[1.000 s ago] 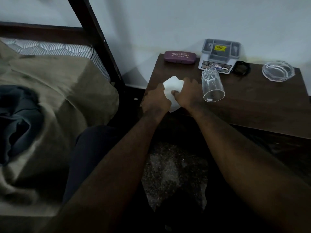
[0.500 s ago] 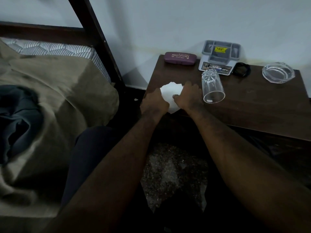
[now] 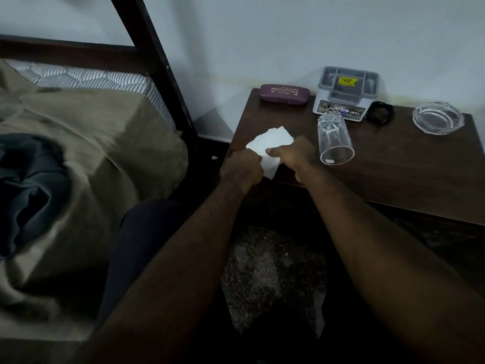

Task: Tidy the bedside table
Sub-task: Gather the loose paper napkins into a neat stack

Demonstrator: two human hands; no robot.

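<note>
Early stage, by my read. L hand (image 3: 242, 166) grips white tissue (image 3: 271, 141) at front-left corner of bedside table (image 3: 393, 179). R hand (image 3: 295, 156) pinches it too, fingers curled; prob. folding it. Maroon specs case (image 3: 284, 93) sits at back edge, neat. Glass tumbler (image 3: 333, 139) lies on its side and needs righting. Grey organiser (image 3: 346, 93), black loop (cord or band, unclear) (image 3: 380, 113) and glass ashtray (image 3: 437, 117) not yet sorted.

Showing dark matt wood on the surface (image 3: 393, 174), creased white paper (image 3: 270, 139) between the fingers (image 3: 274, 152), glossy clear glass tumbler (image 3: 333, 137) beside.
</note>
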